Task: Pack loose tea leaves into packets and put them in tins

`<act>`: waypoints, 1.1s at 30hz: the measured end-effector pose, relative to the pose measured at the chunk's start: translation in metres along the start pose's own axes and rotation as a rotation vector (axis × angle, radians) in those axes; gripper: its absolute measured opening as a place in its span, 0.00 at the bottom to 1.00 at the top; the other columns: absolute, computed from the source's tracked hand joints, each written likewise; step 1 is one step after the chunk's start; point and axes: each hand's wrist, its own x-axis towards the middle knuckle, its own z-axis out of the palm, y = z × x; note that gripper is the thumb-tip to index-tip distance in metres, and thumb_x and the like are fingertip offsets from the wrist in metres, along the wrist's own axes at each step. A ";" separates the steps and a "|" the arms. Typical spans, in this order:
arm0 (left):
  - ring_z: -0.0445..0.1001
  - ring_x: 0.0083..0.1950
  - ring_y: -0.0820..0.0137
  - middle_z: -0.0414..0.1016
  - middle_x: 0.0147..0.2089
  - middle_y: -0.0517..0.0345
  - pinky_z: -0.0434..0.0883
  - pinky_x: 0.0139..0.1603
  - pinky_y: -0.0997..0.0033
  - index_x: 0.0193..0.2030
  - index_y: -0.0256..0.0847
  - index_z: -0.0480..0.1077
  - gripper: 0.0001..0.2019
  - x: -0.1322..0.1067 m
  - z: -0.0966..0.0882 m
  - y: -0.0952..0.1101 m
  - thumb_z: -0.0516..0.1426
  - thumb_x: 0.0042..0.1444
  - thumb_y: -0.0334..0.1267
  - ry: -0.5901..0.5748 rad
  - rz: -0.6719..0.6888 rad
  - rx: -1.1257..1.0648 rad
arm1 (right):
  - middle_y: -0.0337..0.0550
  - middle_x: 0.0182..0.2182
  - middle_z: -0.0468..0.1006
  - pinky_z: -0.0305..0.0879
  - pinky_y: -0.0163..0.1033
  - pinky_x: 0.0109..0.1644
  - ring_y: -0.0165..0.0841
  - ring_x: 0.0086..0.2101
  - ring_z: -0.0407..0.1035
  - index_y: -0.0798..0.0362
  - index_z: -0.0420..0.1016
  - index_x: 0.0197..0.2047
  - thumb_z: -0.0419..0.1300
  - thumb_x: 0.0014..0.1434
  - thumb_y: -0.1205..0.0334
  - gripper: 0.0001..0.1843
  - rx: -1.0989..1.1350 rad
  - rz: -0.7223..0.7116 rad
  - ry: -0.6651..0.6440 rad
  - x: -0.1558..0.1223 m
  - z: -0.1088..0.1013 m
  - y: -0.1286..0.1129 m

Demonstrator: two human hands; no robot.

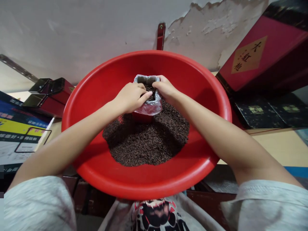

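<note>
A red tin stands upright among dark, twisted loose tea leaves in a large red basin. A clear plastic bag lines the tin, its edge folded outward over the rim, and dark leaves show inside. My left hand lies over the left side of the opening, thumb stretched across and apart from the fingers, which dip inside with their tips partly hidden. My right hand pinches the bag-covered rim at the right back corner, thumb on the inner side.
A tall red and black tea box leans at the right, above flat black boxes. Smaller red boxes and a printed carton stand at the left. Behind the basin rises a wall with peeling paint.
</note>
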 end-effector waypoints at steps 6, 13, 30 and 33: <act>0.58 0.63 0.53 0.65 0.59 0.44 0.48 0.66 0.51 0.54 0.32 0.67 0.30 -0.017 -0.009 0.003 0.49 0.55 0.56 0.005 0.024 0.245 | 0.37 0.31 0.64 0.58 0.40 0.51 0.29 0.36 0.61 0.53 0.59 0.32 0.48 0.49 0.72 0.07 0.025 -0.072 0.032 -0.002 0.007 -0.001; 0.54 0.67 0.57 0.59 0.65 0.48 0.55 0.64 0.56 0.61 0.39 0.58 0.31 -0.003 -0.010 0.000 0.42 0.58 0.57 -0.425 0.007 -0.036 | 0.35 0.26 0.57 0.59 0.37 0.46 0.28 0.31 0.56 0.51 0.54 0.27 0.45 0.45 0.77 0.10 0.021 -0.082 0.032 -0.007 0.013 -0.004; 0.73 0.46 0.66 0.76 0.43 0.53 0.67 0.53 0.64 0.40 0.39 0.72 0.20 0.000 0.001 -0.042 0.41 0.61 0.45 0.354 -0.016 -0.321 | 0.37 0.31 0.61 0.60 0.39 0.49 0.29 0.35 0.59 0.51 0.55 0.33 0.46 0.47 0.73 0.09 0.023 -0.061 -0.017 -0.007 0.008 -0.001; 0.71 0.48 0.67 0.75 0.45 0.51 0.66 0.54 0.67 0.43 0.37 0.70 0.17 -0.010 0.020 -0.076 0.42 0.60 0.38 0.602 -0.223 -0.184 | 0.37 0.27 0.61 0.61 0.38 0.43 0.29 0.32 0.59 0.52 0.57 0.31 0.47 0.45 0.73 0.09 0.033 0.047 0.122 -0.011 0.008 -0.008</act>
